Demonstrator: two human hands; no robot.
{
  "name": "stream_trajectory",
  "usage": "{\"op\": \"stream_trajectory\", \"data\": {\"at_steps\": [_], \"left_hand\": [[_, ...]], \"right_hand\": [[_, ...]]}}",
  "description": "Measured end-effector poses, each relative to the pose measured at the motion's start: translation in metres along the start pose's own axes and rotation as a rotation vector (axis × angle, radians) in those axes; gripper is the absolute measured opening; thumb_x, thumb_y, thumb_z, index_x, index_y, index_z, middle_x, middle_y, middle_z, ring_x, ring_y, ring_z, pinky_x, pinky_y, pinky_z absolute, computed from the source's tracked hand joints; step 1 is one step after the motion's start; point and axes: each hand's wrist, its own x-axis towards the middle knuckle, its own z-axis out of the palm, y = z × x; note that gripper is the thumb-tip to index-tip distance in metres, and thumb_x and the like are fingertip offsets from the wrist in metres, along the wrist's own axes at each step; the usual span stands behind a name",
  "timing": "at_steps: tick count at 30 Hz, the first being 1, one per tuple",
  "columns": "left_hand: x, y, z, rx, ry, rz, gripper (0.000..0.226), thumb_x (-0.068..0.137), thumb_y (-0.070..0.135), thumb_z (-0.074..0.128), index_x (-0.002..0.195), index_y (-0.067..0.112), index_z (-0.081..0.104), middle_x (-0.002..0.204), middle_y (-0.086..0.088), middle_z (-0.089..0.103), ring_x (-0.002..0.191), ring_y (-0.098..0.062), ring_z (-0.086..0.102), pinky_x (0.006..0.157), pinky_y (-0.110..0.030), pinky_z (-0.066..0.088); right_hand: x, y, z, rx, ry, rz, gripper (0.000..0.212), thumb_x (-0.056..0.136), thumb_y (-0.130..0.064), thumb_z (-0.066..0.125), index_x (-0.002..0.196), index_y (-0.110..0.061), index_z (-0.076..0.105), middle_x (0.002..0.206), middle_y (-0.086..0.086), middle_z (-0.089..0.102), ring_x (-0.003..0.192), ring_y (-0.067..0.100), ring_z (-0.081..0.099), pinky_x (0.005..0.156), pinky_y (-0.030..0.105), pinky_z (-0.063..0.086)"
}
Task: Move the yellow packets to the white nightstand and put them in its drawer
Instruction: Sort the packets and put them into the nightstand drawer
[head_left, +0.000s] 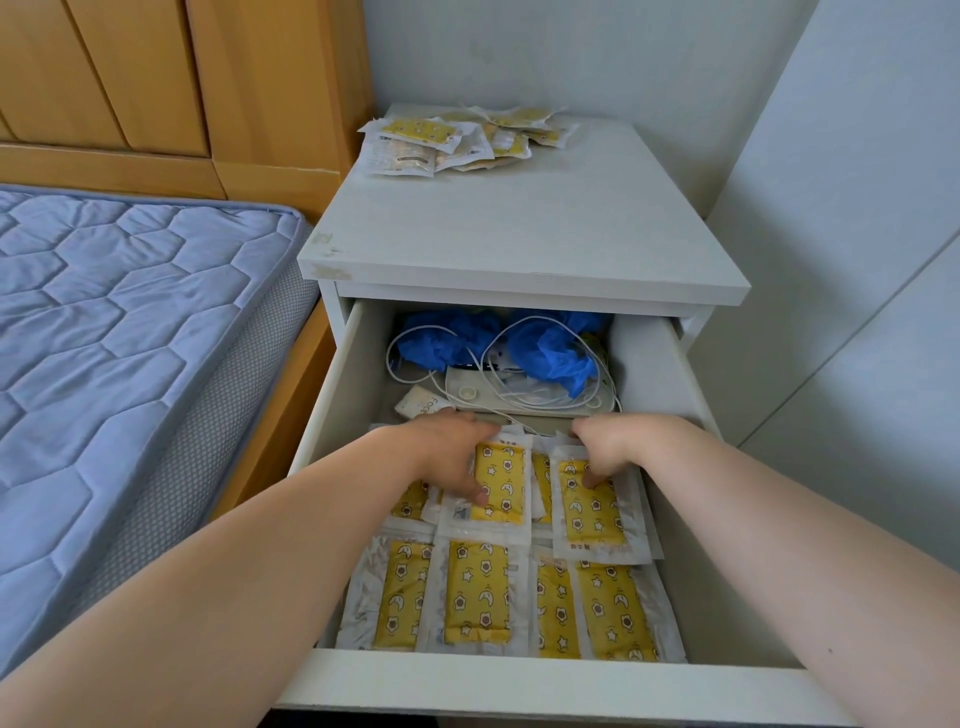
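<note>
Now | left hand (452, 457), right hand (618, 447) each grip yellow packets (500, 486) in drawer (519, 675) | white cable (540, 318), blue plastic (545, 356) behind

Pale grey walls (571, 52), wooden headboard (130, 78), blue quilted mattress (104, 312), soft daylight

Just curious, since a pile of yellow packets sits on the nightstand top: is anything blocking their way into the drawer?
Nothing visible does. The drawer is pulled open below the pile; left hand and right hand are inside, holding stowed packets.
</note>
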Motion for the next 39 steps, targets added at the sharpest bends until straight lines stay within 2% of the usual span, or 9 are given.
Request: {"op": "stream_trajectory", "data": {"at_steps": [8,13,18,23,25,27,30,33,39], "left_hand": [[-0.005,0.001,-0.002,-0.044,0.045,-0.008,0.095,0.078,0.054,0.070,0.152,0.029,0.016,0.156,0.001,0.027,0.140,-0.022,0.029,0.114,-0.039,0.028],[-0.014,0.011,-0.022,-0.096,0.269,-0.049,0.052,0.092,0.044,0.055,0.140,0.026,0.044,0.137,0.002,0.054,0.122,-0.019,0.052,0.101,-0.036,0.045],[-0.028,0.023,-0.052,-0.231,0.574,-0.049,0.029,0.095,0.030,0.050,0.121,0.025,0.061,0.112,0.006,0.067,0.101,-0.015,0.060,0.087,-0.032,0.049],[-0.043,0.033,-0.087,-0.399,0.936,-0.033,0.022,0.093,0.017,0.053,0.106,0.017,0.070,0.085,0.006,0.068,0.079,-0.014,0.061,0.074,-0.028,0.050],[-0.045,0.033,-0.103,-0.445,1.061,-0.044,0.020,0.092,0.012,0.053,0.099,0.015,0.071,0.073,0.012,0.060,0.067,-0.010,0.054,0.064,-0.024,0.043],[-0.044,0.030,-0.118,-0.488,1.133,-0.065,0.020,0.091,0.010,0.052,0.096,0.014,0.071,0.076,0.011,0.058,0.071,-0.010,0.053,0.065,-0.020,0.038],[-0.035,0.021,-0.137,-0.488,1.106,-0.113,0.022,0.091,0.009,0.051,0.102,0.015,0.069,0.098,0.005,0.064,0.093,-0.014,0.057,0.077,-0.020,0.037],[-0.018,0.006,-0.149,-0.479,0.917,-0.226,0.032,0.092,0.013,0.049,0.121,0.019,0.061,0.127,0.000,0.056,0.120,-0.019,0.046,0.091,-0.026,0.037],[0.006,-0.024,-0.168,-0.257,0.698,-0.390,0.048,0.095,0.036,0.042,0.141,0.021,0.041,0.146,-0.004,0.039,0.135,-0.025,0.033,0.107,-0.038,0.029]], "right_hand": [[-0.004,0.001,0.002,0.017,0.018,0.009,0.050,0.083,-0.032,0.068,0.127,-0.011,0.054,0.115,0.005,0.062,0.097,0.022,0.063,0.086,0.035,0.054],[-0.021,0.000,-0.016,0.162,0.383,-0.081,0.035,0.090,-0.024,0.056,0.125,-0.016,0.054,0.118,0.005,0.060,0.103,0.022,0.058,0.086,0.034,0.051],[-0.047,0.002,-0.043,0.280,0.658,-0.118,0.034,0.094,-0.021,0.049,0.127,-0.020,0.053,0.119,0.003,0.062,0.102,0.022,0.059,0.083,0.035,0.051],[-0.071,0.001,-0.076,0.406,0.952,-0.166,0.021,0.093,-0.018,0.047,0.099,-0.014,0.067,0.084,0.001,0.068,0.074,0.019,0.059,0.067,0.029,0.049],[-0.076,0.000,-0.091,0.465,1.046,-0.163,0.020,0.091,-0.016,0.048,0.091,-0.014,0.068,0.079,0.000,0.067,0.074,0.020,0.059,0.066,0.029,0.047],[-0.075,0.001,-0.105,0.541,1.087,-0.147,0.020,0.090,-0.015,0.049,0.090,-0.014,0.068,0.081,0.000,0.067,0.077,0.020,0.059,0.070,0.030,0.048],[-0.064,0.005,-0.125,0.622,1.059,-0.135,0.022,0.087,-0.012,0.049,0.093,-0.015,0.069,0.091,-0.001,0.066,0.088,0.020,0.059,0.080,0.033,0.050],[-0.046,0.009,-0.141,0.687,0.981,-0.145,0.025,0.088,-0.011,0.048,0.105,-0.013,0.066,0.106,0.002,0.064,0.100,0.020,0.058,0.090,0.032,0.047],[-0.005,0.010,-0.162,0.770,0.869,-0.159,0.043,0.089,-0.013,0.052,0.132,-0.009,0.048,0.136,0.009,0.048,0.125,0.022,0.047,0.102,0.030,0.038]]}}
